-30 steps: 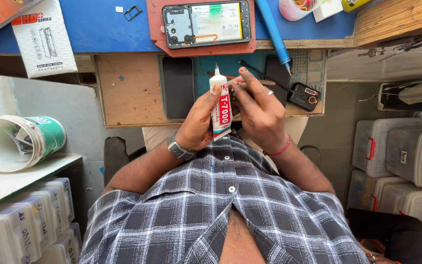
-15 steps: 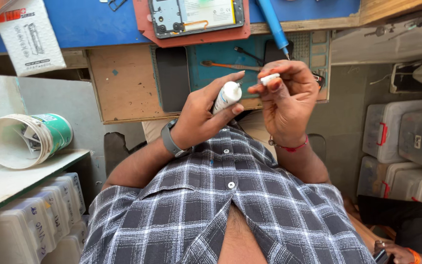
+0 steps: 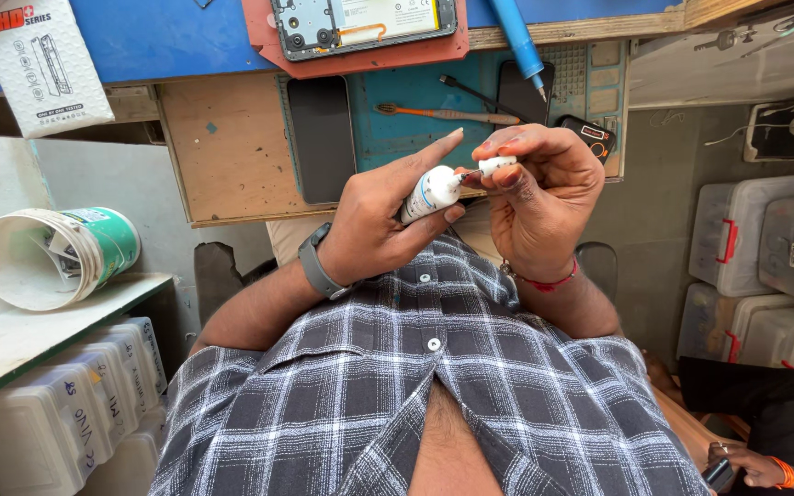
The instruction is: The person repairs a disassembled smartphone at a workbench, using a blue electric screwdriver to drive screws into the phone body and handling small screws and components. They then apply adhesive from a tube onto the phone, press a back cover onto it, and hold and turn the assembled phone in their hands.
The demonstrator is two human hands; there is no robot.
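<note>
Cluttered worktop (image 3: 232,138) lies beyond my hands. My left hand (image 3: 374,225) grips one white glue tube (image 3: 432,191); my right hand (image 3: 544,197) pinches its one white cap (image 3: 496,165) at the nozzle. Just beyond: one orange brush (image 3: 448,114), two dark phones (image 3: 322,138).

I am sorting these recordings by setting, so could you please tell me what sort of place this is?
Most likely a phone repair bench. An opened phone lies on a red mat, small tools sit on a teal work mat, and the left hand holds a small glue tube.
</note>
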